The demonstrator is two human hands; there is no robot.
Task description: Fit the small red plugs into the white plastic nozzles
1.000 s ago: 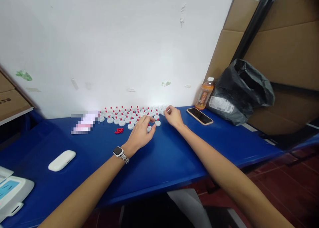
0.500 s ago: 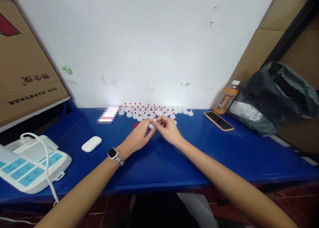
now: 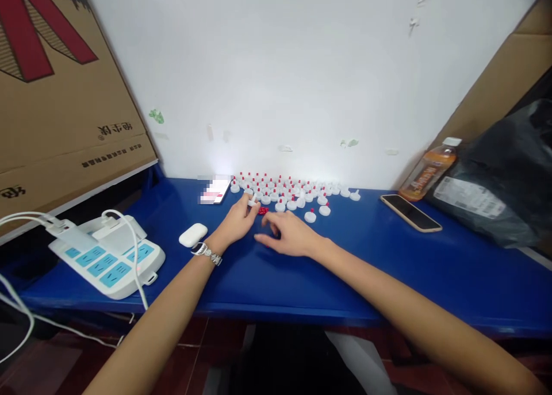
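Several small white caps with red tips [image 3: 284, 191] lie in rows on the blue table [image 3: 366, 268] against the white wall. A little heap of loose red pieces [image 3: 263, 210] lies just in front of them. My left hand [image 3: 238, 219], with a watch on its wrist, pinches one white cap [image 3: 251, 203] between its fingertips beside the red heap. My right hand [image 3: 290, 236] rests flat on the table just below the red pieces, fingers spread and pointing left, with nothing in it.
A white earbud case [image 3: 192, 234] lies left of my left wrist. A power strip with cables [image 3: 110, 255] sits at the left edge under a cardboard box [image 3: 56, 96]. A phone [image 3: 410, 212], an orange drink bottle [image 3: 427, 171] and a black bag [image 3: 504, 182] are at the right.
My hands, joined on one cap half a second ago, have parted: the left keeps the cap near the red pieces and the right has dropped flat. The view has swung left.
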